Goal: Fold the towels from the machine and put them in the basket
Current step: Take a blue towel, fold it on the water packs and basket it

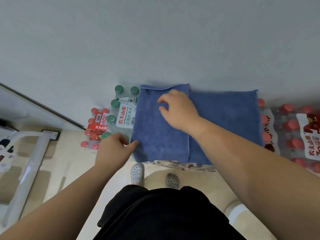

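Note:
A blue towel lies spread over packs of bottled water against the wall, its left part folded over so a hemmed edge runs down the middle. My left hand pinches the towel's near left corner between thumb and fingers. My right hand rests on top of the folded left part, fingers curled loosely against the cloth. No machine or basket is in view.
Shrink-wrapped packs of water stand along the wall: green-capped bottles and small red-capped ones to the left, large red-capped packs to the right. A white metal frame stands at the left. My feet in clogs are on the beige floor.

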Available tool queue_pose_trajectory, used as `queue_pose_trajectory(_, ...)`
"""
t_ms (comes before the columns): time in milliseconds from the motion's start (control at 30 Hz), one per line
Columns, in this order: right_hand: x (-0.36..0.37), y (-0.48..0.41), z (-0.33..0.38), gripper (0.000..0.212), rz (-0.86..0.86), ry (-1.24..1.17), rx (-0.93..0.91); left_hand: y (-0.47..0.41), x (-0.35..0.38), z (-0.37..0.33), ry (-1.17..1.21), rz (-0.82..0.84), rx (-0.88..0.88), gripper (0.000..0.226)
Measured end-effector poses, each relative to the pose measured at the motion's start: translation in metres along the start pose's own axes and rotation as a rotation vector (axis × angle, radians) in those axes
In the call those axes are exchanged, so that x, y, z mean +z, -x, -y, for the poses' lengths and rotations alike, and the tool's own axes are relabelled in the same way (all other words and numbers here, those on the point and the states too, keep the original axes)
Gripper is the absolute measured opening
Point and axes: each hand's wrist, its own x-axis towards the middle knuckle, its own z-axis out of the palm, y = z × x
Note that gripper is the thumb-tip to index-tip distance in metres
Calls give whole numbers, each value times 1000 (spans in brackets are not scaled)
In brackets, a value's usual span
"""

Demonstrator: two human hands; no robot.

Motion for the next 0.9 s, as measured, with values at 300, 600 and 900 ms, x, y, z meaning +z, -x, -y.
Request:
queue_pose_trajectory(300,31,-48,48,58,350,409,-88,15,34,17,245,133,-187,39)
queue_pose_trajectory(600,51,-42,54,39,153,402,-20,8,21,35,541,319,-204,33)
queue_pose_trajectory(900,88,-32,110,53,141,319,-56,-7,-27,109,394,460,-228,26)
